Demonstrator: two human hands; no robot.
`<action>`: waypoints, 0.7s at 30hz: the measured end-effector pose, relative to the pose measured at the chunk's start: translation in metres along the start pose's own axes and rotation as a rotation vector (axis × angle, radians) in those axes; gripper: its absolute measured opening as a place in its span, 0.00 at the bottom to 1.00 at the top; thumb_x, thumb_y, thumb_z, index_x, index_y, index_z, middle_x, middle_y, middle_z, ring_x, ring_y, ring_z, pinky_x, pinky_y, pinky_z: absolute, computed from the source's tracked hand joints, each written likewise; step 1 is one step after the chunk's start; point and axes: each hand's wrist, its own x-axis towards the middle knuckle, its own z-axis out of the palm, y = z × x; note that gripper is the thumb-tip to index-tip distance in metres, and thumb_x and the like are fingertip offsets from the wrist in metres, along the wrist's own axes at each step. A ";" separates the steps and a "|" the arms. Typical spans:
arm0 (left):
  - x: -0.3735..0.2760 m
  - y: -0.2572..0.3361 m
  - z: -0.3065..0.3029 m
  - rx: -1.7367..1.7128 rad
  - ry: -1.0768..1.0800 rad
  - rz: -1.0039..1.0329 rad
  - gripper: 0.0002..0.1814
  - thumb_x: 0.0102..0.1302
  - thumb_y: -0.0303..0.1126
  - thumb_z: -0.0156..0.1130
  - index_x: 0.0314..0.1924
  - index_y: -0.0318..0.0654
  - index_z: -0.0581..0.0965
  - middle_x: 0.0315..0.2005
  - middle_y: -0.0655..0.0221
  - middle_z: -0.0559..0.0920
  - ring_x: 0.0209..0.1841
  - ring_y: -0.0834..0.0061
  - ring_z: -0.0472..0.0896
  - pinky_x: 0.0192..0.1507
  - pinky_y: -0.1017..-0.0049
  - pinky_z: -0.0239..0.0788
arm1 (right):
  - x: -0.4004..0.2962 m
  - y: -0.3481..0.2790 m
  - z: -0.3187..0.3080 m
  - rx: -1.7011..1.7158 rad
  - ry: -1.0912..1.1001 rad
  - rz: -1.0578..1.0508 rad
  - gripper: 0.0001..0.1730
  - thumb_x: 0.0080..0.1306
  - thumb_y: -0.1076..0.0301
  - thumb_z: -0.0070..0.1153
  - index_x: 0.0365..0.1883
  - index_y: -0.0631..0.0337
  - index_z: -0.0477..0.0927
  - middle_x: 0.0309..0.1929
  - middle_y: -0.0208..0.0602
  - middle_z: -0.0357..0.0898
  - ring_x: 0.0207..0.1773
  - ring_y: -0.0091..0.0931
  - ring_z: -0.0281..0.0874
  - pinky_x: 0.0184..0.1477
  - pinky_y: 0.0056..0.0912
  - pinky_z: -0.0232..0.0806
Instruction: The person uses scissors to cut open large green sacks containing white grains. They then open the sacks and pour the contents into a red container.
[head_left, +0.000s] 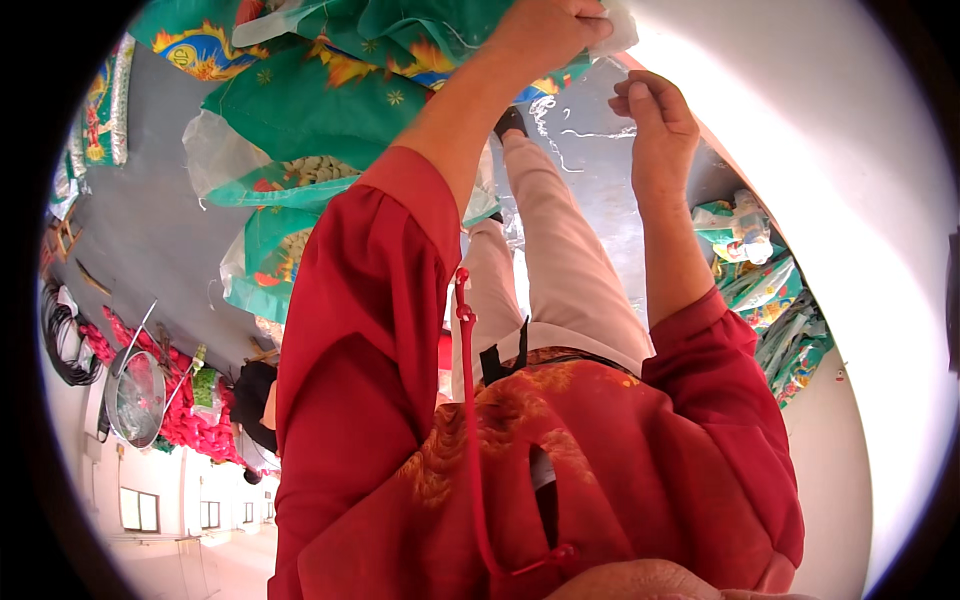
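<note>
My left hand (551, 31) reaches to the top of the view, its fingers closed on the translucent edge (616, 31) of a green printed woven bag (442, 26). To its lower right, my right hand (664, 124) is raised with curled fingers and the thumb close to them. Whether a thin thread lies between those fingertips is too small to tell. Left of my legs rests another green bag (315, 112), with pale seed-like pieces (319, 169) showing at its mouth. A further green bag (281, 247), also showing pale pieces, is partly behind my left sleeve.
White string (541, 112) lies loose on the grey floor (165, 195) near my shoe. A white wall (810, 165) rises at right, with folded printed bags (772, 300) beside it. At left are a round metal sieve (135, 394), coiled black hose (66, 337) and a person (253, 401).
</note>
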 end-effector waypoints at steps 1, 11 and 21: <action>-0.002 0.004 -0.001 -0.022 -0.013 0.029 0.09 0.55 0.31 0.52 0.23 0.33 0.72 0.13 0.65 0.69 0.18 0.77 0.67 0.21 0.75 0.58 | 0.000 -0.001 0.001 0.021 -0.001 0.001 0.11 0.59 0.71 0.47 0.38 0.67 0.74 0.30 0.35 0.76 0.31 0.20 0.74 0.37 0.20 0.66; 0.010 -0.013 0.006 -0.611 0.083 -0.168 0.06 0.56 0.29 0.53 0.29 0.35 0.75 0.20 0.78 0.72 0.25 0.85 0.67 0.29 0.80 0.59 | 0.009 -0.010 0.015 0.029 0.035 -0.010 0.10 0.60 0.73 0.46 0.37 0.68 0.73 0.29 0.36 0.76 0.30 0.22 0.73 0.36 0.22 0.66; 0.012 -0.038 0.008 -0.673 0.041 -0.065 0.07 0.57 0.28 0.53 0.34 0.34 0.76 0.26 0.76 0.75 0.30 0.85 0.70 0.35 0.83 0.60 | 0.021 -0.009 0.029 -0.086 0.017 -0.037 0.11 0.60 0.72 0.46 0.38 0.69 0.73 0.29 0.35 0.76 0.29 0.22 0.73 0.36 0.22 0.67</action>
